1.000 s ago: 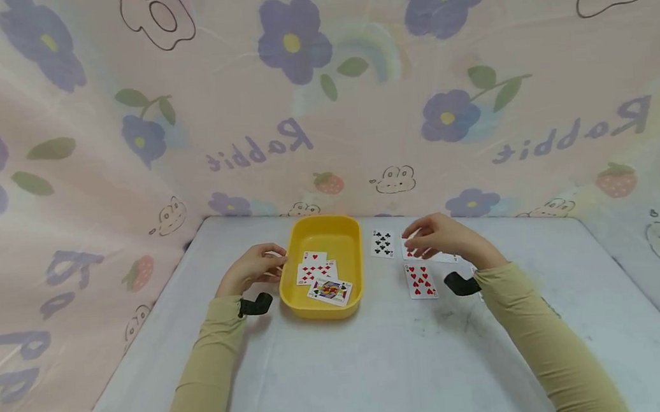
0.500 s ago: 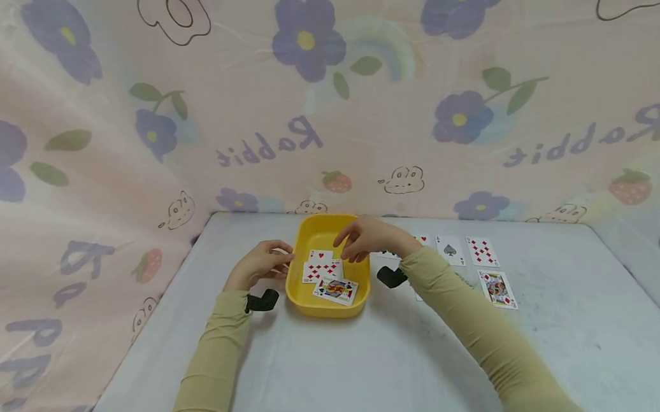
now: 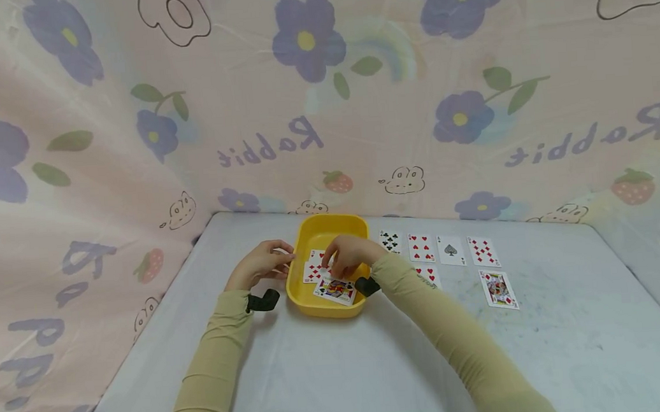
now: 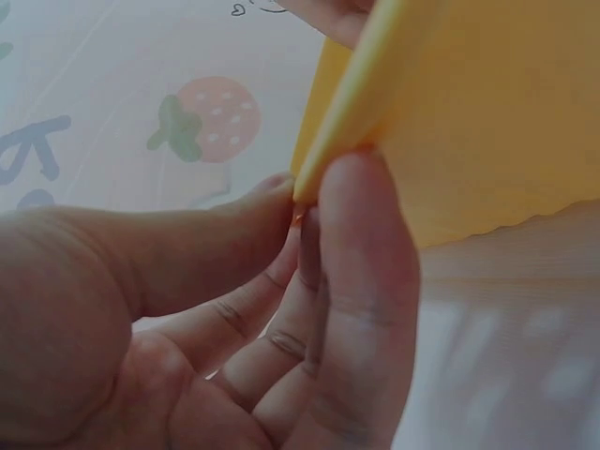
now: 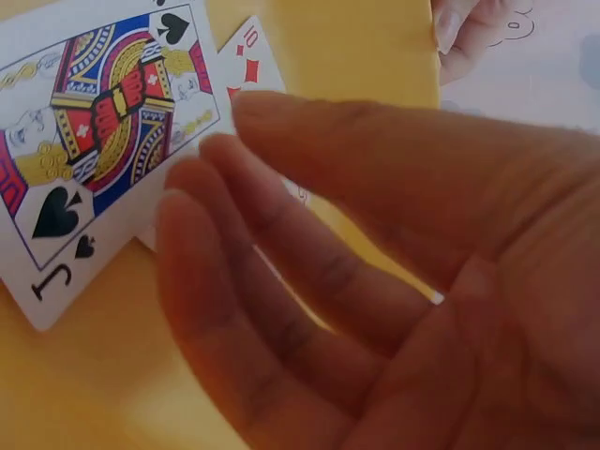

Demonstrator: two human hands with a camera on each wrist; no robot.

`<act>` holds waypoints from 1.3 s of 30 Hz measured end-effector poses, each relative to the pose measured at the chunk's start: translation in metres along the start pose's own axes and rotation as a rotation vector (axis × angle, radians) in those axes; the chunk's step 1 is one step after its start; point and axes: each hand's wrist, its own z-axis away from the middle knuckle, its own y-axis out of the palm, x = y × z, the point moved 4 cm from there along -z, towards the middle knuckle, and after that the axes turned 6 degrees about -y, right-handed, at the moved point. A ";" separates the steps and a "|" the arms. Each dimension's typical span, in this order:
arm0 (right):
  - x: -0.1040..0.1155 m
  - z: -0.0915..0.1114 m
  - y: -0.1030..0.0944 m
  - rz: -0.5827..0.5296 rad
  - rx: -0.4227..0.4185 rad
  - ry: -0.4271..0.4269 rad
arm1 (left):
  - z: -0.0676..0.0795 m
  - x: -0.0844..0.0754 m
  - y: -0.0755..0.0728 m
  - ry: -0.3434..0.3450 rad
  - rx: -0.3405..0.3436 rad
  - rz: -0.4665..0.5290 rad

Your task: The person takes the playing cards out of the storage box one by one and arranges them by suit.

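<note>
While our left hand (image 3: 258, 266) pinches the rim of the yellow tray (image 3: 326, 311) to steady it, our right hand (image 3: 355, 253), fingers curved, does best taking the jack card (image 3: 333, 293) inside by one corner, though whether it grips we cannot tell.

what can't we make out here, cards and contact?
- Head view: lower part of the tray's heart card, behind the right hand and under the diamond card.
- Head view: part of the table's nearer heart card, behind the right sleeve.
- Right wrist: jack of spades, cut off by the picture's edge; whether the fingers touch it is unclear, edges overlap.
- Left wrist: much of the yellow tray, cut off by top and right edges.
</note>
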 end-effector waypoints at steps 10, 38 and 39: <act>-0.005 -0.003 0.005 0.010 0.024 0.093 | 0.001 0.000 0.000 -0.014 -0.013 0.002; -0.008 -0.002 0.008 0.054 0.117 0.126 | 0.001 0.001 0.000 0.004 -0.015 -0.005; -0.007 -0.002 0.008 0.039 0.133 0.124 | 0.000 0.001 0.001 0.007 -0.013 -0.004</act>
